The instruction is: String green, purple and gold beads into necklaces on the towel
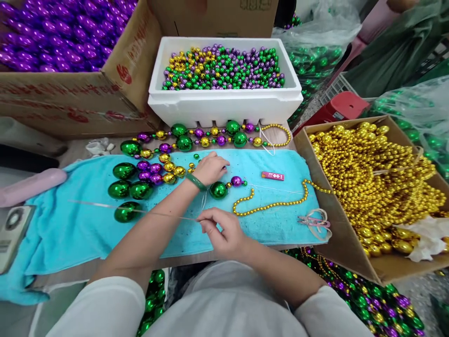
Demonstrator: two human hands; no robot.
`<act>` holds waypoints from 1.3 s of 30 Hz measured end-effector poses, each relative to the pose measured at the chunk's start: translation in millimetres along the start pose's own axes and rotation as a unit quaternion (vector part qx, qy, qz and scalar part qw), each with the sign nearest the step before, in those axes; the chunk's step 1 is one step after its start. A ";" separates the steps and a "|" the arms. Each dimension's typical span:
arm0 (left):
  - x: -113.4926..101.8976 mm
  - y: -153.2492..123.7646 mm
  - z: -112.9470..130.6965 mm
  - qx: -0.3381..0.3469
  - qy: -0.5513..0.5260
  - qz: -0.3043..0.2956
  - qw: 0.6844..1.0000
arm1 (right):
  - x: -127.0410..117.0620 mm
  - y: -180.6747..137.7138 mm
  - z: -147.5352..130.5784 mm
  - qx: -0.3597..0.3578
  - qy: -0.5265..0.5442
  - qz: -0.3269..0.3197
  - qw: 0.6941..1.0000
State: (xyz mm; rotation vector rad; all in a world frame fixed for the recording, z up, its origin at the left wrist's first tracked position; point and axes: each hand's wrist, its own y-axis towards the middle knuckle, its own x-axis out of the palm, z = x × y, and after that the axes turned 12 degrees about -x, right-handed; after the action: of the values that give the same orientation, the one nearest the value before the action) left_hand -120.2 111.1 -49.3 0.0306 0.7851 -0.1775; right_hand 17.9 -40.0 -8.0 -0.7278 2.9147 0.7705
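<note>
My right hand (224,229) pinches one end of a long thin needle (164,216), which reaches left across my left forearm. Over the blue towel (185,199), my left hand (209,169), with a green bangle at the wrist, has its fingers curled together; a dark purplish spot shows at the fingertips, too small to name. Just below it lie a big green bead (219,190) and a purple bead (236,181) on a thin white string. Loose green beads (124,171), purple beads (144,176) and gold beads (170,177) lie to the left.
A finished-looking bead strand (204,141) lies before a white foam box (224,105) of small beads. Right of my hands are a gold bead chain (270,205), pink lighter (272,176), snips (315,222) and a carton (336,243). Another carton (63,100) holds purple beads.
</note>
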 end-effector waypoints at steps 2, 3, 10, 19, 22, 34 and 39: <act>-11.4 -10.1 5.5 -0.061 -0.138 0.051 0.987 | -8.2 -3.2 1.5 0.014 0.000 0.020 1.000; -18.2 -17.8 7.7 -0.096 -0.234 0.073 0.965 | -12.8 -4.9 2.6 0.022 0.002 0.037 0.999; -53.1 -87.9 7.5 -0.197 -0.655 0.102 0.722 | -33.3 -14.6 18.5 0.125 -0.001 0.126 0.984; -62.5 -120.6 -4.2 -0.197 -0.720 0.149 0.649 | -23.9 -18.6 26.0 0.182 -0.020 0.115 0.976; -63.5 -124.4 -6.5 -0.189 -0.716 0.156 0.653 | -21.2 -19.2 26.7 0.188 -0.020 0.106 0.976; -67.9 -129.5 -11.0 -0.149 -0.660 0.194 0.710 | -17.6 -9.2 22.7 0.174 -0.034 0.083 0.981; -60.0 -135.0 2.9 -0.149 -0.613 0.123 0.766 | -11.5 -9.6 27.8 0.195 0.006 0.064 0.979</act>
State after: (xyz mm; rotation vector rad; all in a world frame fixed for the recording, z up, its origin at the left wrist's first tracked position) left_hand -182.7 -13.3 0.3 -0.2682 -0.5302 0.1937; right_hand 30.2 -29.1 -34.9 -0.5115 3.0046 0.1833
